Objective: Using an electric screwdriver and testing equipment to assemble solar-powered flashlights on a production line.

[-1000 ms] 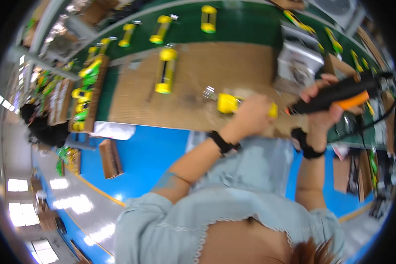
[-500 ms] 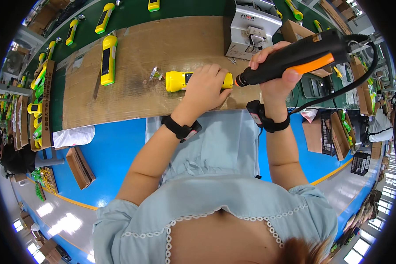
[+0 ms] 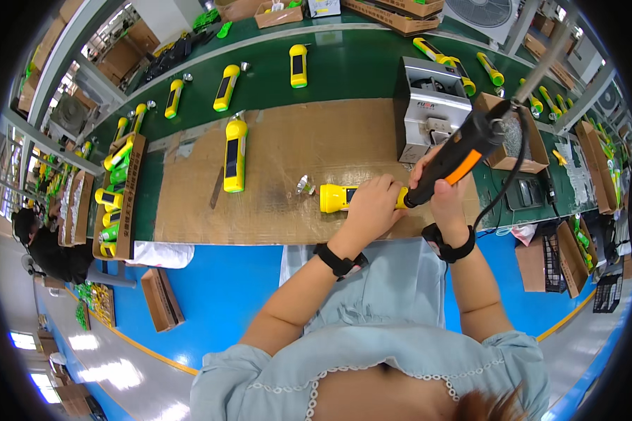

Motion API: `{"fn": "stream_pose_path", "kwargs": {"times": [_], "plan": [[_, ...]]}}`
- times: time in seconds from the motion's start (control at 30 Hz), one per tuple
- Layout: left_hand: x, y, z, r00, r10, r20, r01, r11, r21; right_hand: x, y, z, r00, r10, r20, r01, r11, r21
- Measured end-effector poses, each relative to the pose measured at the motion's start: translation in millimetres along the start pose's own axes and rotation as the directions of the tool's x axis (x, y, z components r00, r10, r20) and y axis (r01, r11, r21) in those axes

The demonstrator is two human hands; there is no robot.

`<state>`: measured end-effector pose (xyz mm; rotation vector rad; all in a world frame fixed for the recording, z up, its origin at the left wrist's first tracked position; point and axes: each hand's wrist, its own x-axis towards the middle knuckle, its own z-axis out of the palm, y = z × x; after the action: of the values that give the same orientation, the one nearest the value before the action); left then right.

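A yellow flashlight (image 3: pixel 333 198) with a dark panel lies on its side on the cardboard sheet (image 3: pixel 295 147). My left hand (image 3: pixel 373 207) is wrapped over its middle, pressing it to the sheet. In my right hand (image 3: pixel 448 200) is a black and orange electric screwdriver (image 3: pixel 458 160), a cable coming from its back end. The driver slants down, with its nose at the flashlight's right end; the tip itself is hidden. A small shiny lamp piece (image 3: pixel 305 185) lies just left of the flashlight's head. Another yellow flashlight (image 3: pixel 235 156) rests farther left on the sheet.
A grey metal screw feeder box (image 3: pixel 434 109) stands behind my right hand, with an open carton (image 3: pixel 516 140) beside it. Several yellow flashlights lie along the green bench (image 3: pixel 358 63). At the left edge, a carton (image 3: pixel 130 203) holds more flashlights. A person (image 3: pixel 53 242) is at far left.
The view has swung, so the bench sits lower and farther right. The screwdriver has tipped steeper and its nose has come onto the flashlight's end. My left hand keeps its hold.
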<state>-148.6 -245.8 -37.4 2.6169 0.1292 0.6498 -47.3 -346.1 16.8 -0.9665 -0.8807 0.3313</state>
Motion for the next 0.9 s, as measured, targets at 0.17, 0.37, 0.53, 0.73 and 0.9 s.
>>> {"fn": "stream_pose_path", "kwargs": {"times": [0.17,0.37,0.53,0.73,0.9], "plan": [[4.3,2.8,-6.0,0.996,-0.086,0.035,0.086,0.996,0.000,7.8,-11.4,0.5,0.997,-0.074,-0.018,0.074,0.997,-0.019],[12.3,-1.4,-5.1,0.996,-0.087,0.022,0.086,0.995,0.042,74.7,-52.1,-30.9,0.839,-0.511,-0.188,0.465,0.852,-0.243],[14.2,0.5,-6.2,0.993,-0.112,0.048,0.108,0.991,0.082,102.3,-32.1,-47.3,0.848,-0.493,-0.197,0.426,0.853,-0.302],[10.9,5.7,-6.3,0.986,-0.150,0.073,0.149,0.989,0.018,109.0,-18.8,-46.8,0.913,-0.356,-0.200,0.278,0.901,-0.334],[9.2,-0.5,-3.5,0.999,-0.049,-0.015,0.049,0.999,-0.004,104.1,-26.2,-35.7,0.960,-0.246,-0.131,0.198,0.933,-0.299]]}}
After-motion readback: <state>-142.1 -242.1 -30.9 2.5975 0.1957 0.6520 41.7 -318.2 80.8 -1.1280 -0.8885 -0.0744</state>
